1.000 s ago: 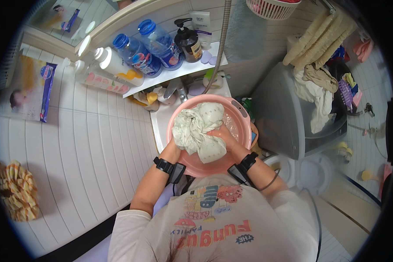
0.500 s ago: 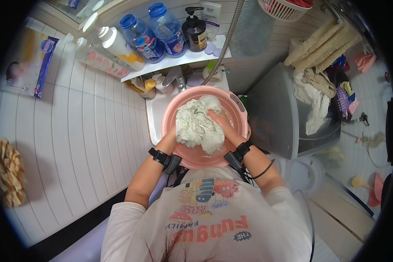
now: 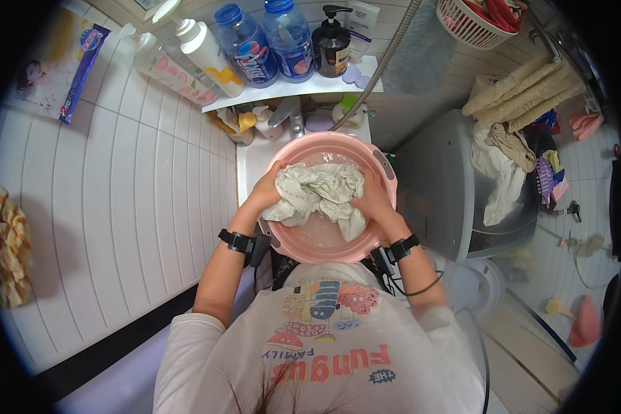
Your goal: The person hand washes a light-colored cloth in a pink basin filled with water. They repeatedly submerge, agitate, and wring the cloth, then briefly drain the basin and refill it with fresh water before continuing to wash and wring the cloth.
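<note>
As I watch remotely, left grip (image 3: 265, 190) and right grip (image 3: 375, 200) clasping crumpled pale-green cloth (image 3: 317, 188), round pink plastic basin (image 3: 317, 254) beneath.

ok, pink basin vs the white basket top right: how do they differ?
Colour: the basin is pink, the basket white.
Walls: the basin's are solid, the basket's slotted.
Contents: the basin holds water and a pale cloth gripped by the left hand and right hand; the basket holds red items, untouched by either hand.
Shared: both are open-topped and in use as containers.
</note>
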A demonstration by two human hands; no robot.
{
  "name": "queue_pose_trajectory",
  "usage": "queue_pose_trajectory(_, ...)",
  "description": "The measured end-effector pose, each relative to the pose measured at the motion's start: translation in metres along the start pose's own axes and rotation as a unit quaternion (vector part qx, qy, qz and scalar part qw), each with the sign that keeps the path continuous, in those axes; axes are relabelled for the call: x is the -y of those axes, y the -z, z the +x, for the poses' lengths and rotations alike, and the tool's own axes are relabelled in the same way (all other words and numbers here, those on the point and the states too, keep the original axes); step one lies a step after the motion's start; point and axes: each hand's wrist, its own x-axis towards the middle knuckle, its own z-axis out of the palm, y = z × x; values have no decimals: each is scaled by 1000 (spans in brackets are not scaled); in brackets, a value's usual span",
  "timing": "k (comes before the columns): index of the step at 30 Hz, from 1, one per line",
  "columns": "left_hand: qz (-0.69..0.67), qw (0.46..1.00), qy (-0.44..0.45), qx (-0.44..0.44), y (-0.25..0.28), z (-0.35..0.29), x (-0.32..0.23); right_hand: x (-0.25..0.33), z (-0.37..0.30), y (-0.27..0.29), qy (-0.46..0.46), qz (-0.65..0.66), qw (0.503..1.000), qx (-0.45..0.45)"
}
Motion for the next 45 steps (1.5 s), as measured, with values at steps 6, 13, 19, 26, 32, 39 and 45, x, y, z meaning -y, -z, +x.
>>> queue_pose_trajectory(6, 370, 920, -120, 54, -34, 9, 19, 29, -11, -24, 88, -299, 950, -3)
queue_pose_trajectory(13, 527, 826, -13, 202, -76, 24, 42, 26, 13, -60, 58, -374, 908, 178)
queue_pose_trajectory(19, 552, 798, 8, 243, -76, 54, 65, 7, 59, -80, 13, -383, 864, 327)
queue_pose_trajectory(26, 486, 868, -70, 76, -57, 58, 61, 14, 55, -61, 48, -286, 928, 233)
queue_pose_trajectory(32, 321, 941, -94, -48, -36, 17, 39, 15, 6, -18, 175, -156, 972, 15)
queue_pose_trajectory(39, 510, 816, -41, 270, -63, 5, 20, 24, -18, 1, 140, -331, 922, 147)
queue_pose_trajectory(45, 493, 849, 65, 180, -91, 28, 20, 12, 15, -61, 16, -250, 960, 127)
